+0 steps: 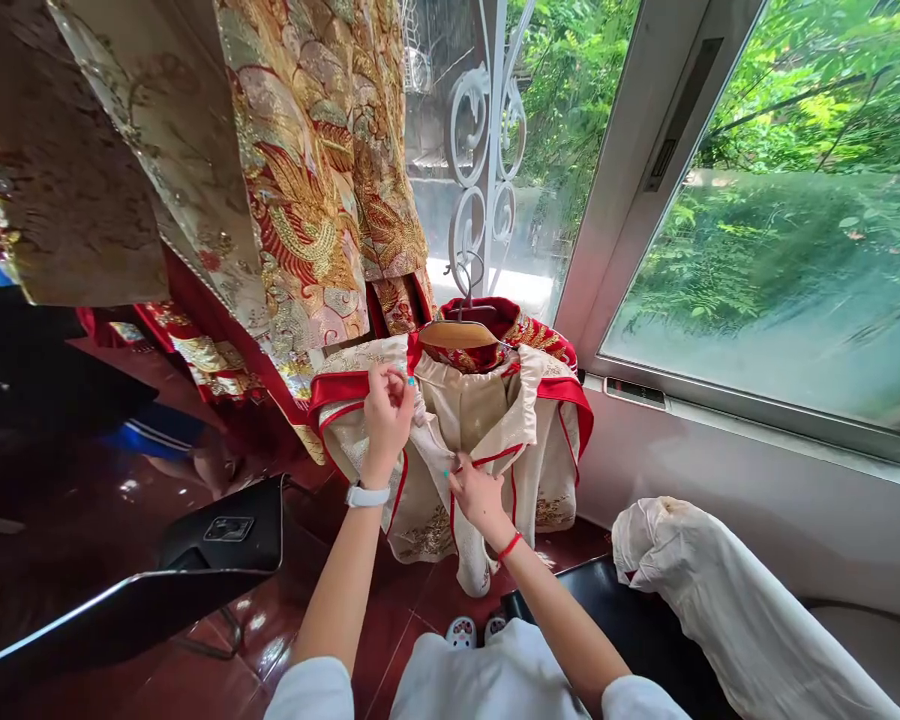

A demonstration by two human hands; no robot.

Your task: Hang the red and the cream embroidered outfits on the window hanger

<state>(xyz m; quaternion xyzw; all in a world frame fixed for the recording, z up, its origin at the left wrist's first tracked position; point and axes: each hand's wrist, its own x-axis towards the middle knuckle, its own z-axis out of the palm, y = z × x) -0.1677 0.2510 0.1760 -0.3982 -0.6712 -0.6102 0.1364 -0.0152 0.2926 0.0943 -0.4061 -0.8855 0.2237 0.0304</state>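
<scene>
Well, some parts are hard to see. The cream jacket [427,490] with red edges hangs right in front of the person, on a wooden hanger [457,333]. The right hand [480,495] and its arm hide a bit of the jacket's front and lower part. Cloth covers some of the hanger too. A red and gold garment [544,338] sits just behind, and most of it is hidden. The big gold robe [300,190] on the far left is cut off at the top. Low on the left, things are dark and blurry, and a black chair [266,525] is only partly in view. A long white cloth-covered thing [720,570] runs off the near right corner.

The right grip pinches the jacket's front, near the middle, at the red edge. Most of the jacket spreads out to both sides of that hand and past it. The left hand [390,410] is up by the left side of the collar, with its fingers bent in. I cannot tell if the left grip has any cloth in it.
</scene>
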